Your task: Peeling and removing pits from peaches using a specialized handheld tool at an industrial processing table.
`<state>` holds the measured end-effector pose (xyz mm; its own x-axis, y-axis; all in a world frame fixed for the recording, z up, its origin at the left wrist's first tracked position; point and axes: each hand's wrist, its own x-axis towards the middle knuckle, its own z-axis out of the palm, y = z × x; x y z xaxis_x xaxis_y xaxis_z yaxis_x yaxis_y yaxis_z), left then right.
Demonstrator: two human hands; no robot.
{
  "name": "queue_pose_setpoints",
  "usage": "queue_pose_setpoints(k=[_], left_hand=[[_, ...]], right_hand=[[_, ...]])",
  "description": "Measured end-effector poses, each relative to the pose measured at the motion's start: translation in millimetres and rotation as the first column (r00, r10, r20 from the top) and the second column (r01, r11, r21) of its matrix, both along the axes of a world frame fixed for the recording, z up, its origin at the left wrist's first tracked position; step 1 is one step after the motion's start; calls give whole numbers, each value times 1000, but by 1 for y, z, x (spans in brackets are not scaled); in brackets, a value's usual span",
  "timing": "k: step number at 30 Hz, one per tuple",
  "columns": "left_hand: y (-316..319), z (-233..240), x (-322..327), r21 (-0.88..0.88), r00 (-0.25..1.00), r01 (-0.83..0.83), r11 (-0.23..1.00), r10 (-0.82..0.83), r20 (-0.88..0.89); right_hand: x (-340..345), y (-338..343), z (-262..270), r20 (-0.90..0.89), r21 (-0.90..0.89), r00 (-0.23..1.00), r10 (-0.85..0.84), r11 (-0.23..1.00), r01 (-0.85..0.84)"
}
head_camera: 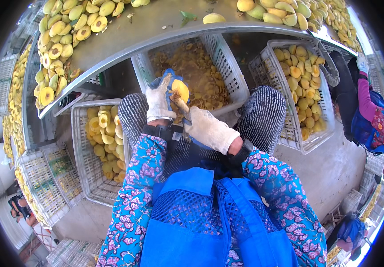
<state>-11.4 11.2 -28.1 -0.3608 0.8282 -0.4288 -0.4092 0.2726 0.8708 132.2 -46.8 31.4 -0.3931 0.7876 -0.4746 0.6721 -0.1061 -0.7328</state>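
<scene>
My left hand (160, 96), in a white glove with blue fingers, grips a yellow halved fruit (180, 90), perhaps a peach. In my right hand (212, 129), also gloved, is a tool with a pale handle (182, 106), its tip against the fruit's cut face. The exact shape of the tip is hidden. Both hands are above my knees, over the near edge of a white plastic crate (223, 55) that holds small brownish-yellow fruit scraps (198, 73). Pieces of fruit fill part of another crate (98, 197) to the left.
A metal worktable (138, 33) with heaps of halved fruit (56, 50) spans the top. At the right stands a crate of fruit halves (299, 143); beyond it is a co-worker in a pink sleeve (367, 100). Stacked crates (48, 180) stand at the lower left.
</scene>
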Motion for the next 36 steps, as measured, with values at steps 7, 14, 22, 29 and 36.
queue_pose_setpoints(k=[7,14,22,29,36], left_hand=[[-8,32,5,70,973,113,991,-125,193],[-8,42,11,136,950,309,941,-312,3],[4,77,-26,328,916,-26,944,-109,386],[-50,121,-144,425,960,-186,886,256,-115],[38,156,-64,252,598,193,948,90,-796]], right_hand=[[13,1,28,-415,-825,745,-523,561,-66],[31,-4,6,-489,-800,389,-781,224,-557],[33,-14,22,-617,-698,154,-772,445,-561],[38,2,-46,-223,-347,905,-361,897,272],[49,10,-15,-178,-267,945,-273,938,221]])
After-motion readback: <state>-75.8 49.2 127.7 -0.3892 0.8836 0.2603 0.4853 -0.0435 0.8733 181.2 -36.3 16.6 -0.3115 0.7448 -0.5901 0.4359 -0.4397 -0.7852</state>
